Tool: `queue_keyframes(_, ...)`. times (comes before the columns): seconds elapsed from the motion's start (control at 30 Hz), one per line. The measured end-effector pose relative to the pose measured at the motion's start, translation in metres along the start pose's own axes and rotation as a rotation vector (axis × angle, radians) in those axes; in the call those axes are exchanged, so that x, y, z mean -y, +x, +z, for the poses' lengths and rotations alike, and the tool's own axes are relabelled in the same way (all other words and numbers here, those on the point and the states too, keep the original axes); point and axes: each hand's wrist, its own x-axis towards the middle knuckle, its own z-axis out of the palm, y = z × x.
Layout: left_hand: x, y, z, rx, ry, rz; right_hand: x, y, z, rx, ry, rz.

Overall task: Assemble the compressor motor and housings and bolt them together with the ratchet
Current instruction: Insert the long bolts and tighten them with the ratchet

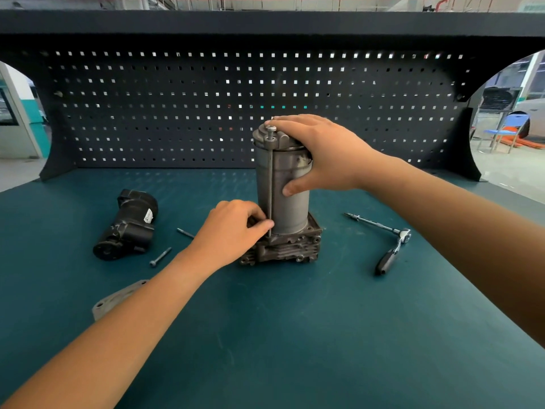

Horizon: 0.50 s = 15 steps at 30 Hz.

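A grey cylindrical motor housing stands upright on a finned square base housing in the middle of the green bench. A long bolt runs down its left side through an ear of the top cap. My right hand grips the top of the cylinder, fingers over the cap and thumb on the front wall. My left hand pinches the bolt's lower end where it meets the base. The ratchet lies on the bench to the right, apart from both hands.
A black compressor part lies at the left. Two loose bolts lie between it and my left arm. A grey flange plate shows beside my left forearm. A dark pegboard closes the back of the bench.
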Motion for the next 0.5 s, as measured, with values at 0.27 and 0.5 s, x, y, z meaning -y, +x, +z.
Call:
queue_keyframes(0.27,0.004,0.004,-0.005,0.047,-0.094,0.021,0.000,0.002,-0.001,0.006,-0.003,0.004)
queue_keyframes(0.5,0.004,-0.007,0.001,0.063,0.178,0.056,0.001,0.001,-0.003,0.005,-0.024,0.010)
